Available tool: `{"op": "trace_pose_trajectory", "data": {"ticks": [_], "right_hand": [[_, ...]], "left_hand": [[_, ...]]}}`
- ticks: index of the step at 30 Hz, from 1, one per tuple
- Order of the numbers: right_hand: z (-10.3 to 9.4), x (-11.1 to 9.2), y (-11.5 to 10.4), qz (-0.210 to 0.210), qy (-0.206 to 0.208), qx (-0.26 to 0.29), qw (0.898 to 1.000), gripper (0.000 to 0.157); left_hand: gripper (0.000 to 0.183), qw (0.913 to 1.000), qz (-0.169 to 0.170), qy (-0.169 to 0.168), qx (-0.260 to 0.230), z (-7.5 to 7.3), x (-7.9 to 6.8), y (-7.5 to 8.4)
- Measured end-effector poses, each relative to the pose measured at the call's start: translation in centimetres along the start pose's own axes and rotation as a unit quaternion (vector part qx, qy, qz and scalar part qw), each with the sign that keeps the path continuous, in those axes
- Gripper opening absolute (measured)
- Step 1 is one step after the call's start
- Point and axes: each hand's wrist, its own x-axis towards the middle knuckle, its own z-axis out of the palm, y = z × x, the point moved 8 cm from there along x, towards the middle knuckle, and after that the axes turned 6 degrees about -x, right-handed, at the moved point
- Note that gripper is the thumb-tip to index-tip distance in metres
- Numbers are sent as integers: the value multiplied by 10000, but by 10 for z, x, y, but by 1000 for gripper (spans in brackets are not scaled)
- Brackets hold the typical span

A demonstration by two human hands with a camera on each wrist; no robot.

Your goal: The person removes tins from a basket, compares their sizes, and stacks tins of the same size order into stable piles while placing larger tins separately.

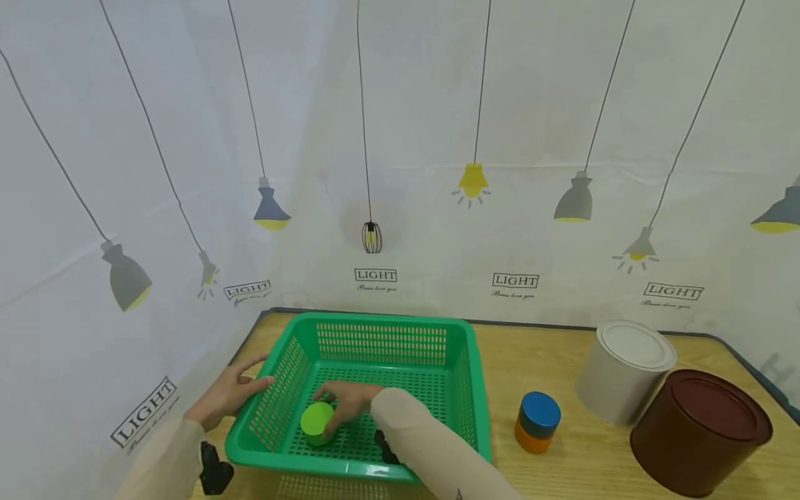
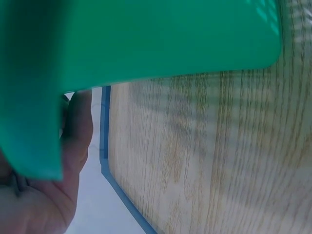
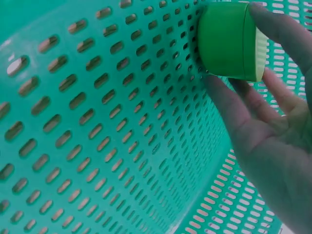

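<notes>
A green plastic basket (image 1: 465,417) with perforated walls stands on the wooden table. My left hand (image 1: 232,392) grips its left rim, and the left wrist view shows the rim between thumb and fingers (image 2: 80,122). Inside the basket, toward the front left, a small lime-green round jar (image 1: 317,419) is at the perforated floor. Around it, my right hand (image 1: 350,401) holds the jar between thumb and fingers. The right wrist view shows one fingertip at the edge of the jar (image 3: 226,41) and another low on its side.
Right of the basket stands a small jar with a blue lid and orange body (image 1: 538,421). Farther right are a white lidded can (image 1: 625,371) and a dark brown lidded can (image 1: 700,430). A lamp-patterned wall covering (image 1: 425,229) rises behind the table (image 1: 500,347).
</notes>
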Motion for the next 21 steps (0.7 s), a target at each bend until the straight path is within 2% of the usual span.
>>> {"op": "trace_pose_trajectory", "data": {"ticks": [4,10,14,21], "right_hand": [[1,0,3,-182,-87,123,9997,58],[-7,-5,7,-221,219,228,9993,53],[-11,-10,9,-318,455,698,9960,49],[-34,-31,-3,-728,611,1530,9836,49]], "left_hand": [[68,10000,0,-69,33,2,0,0],[67,10000,2,-96,-11,4,0,4],[66,9999,-98,-115,-47,4,-1,2],[68,9999,56,-64,144,0,-2,3]]}}
